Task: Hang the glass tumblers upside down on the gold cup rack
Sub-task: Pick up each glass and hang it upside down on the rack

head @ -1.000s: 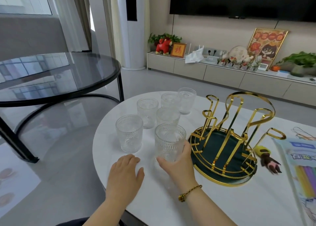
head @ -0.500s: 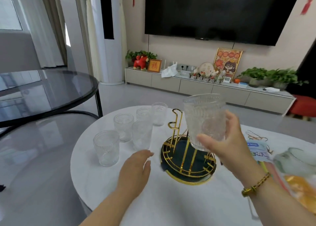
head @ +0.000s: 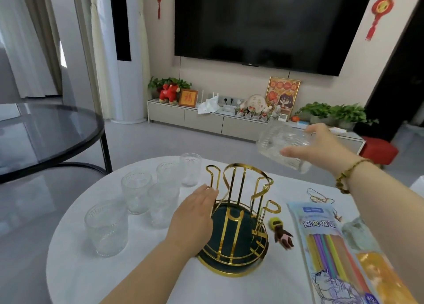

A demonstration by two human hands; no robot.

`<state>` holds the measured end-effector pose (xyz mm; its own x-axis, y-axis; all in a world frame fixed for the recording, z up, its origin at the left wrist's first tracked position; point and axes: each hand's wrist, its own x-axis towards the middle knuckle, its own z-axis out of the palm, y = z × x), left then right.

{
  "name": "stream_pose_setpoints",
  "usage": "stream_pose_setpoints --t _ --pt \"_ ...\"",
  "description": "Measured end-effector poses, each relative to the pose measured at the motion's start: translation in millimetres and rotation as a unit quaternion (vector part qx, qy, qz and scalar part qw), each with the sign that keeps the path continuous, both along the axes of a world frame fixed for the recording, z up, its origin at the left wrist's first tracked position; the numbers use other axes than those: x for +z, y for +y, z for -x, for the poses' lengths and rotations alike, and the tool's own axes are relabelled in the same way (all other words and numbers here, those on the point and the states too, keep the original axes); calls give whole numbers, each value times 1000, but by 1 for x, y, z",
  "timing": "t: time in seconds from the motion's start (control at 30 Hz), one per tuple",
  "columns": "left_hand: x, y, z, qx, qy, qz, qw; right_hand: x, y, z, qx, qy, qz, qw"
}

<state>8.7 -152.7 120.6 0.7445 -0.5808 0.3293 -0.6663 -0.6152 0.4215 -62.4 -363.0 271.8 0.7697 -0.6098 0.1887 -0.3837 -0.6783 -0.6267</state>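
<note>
The gold cup rack with a dark green round base stands on the white round table; its prongs are bare. My right hand holds a ribbed glass tumbler tipped on its side in the air, above and right of the rack. My left hand rests flat against the rack's left rim, fingers together. Several more tumblers stand upright left of the rack, the nearest one at the front left, another behind it.
A packet of coloured straws lies right of the rack, with a small brown toy figure between them and a thin cord behind. A dark glass round table stands to the left. TV cabinet at the back.
My right hand has carried the tumbler up and to the right and tipped it from upright onto its side. My left hand has moved right onto the rack's rim.
</note>
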Motion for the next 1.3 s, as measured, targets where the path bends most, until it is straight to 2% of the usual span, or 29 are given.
stream_pose_setpoints --t 0.23,0.43,0.6,0.7,0.77,0.9,1.13,1.3 --pt "-7 2 -4 -9 18 12 1000 5 4 -58 77 106 44 990" --pt "-14 0 -12 -19 8 0 1000 1 4 -92 91 157 92 979" --pt "-11 2 -11 -42 23 -3 999 -23 6 -114 123 222 114 961" --pt "-13 1 -10 -56 26 29 998 -45 7 -122 135 245 108 954" --pt "-15 2 -11 -62 -15 73 995 -56 4 -126 138 257 105 951" --pt "-10 5 -13 -62 -84 27 994 -68 1 -131 161 272 95 944" --pt "-17 3 -18 -45 -129 39 990 -85 -4 -136 203 283 102 932" --pt "-14 4 -15 -48 -118 35 991 -85 -5 -135 211 287 108 928"
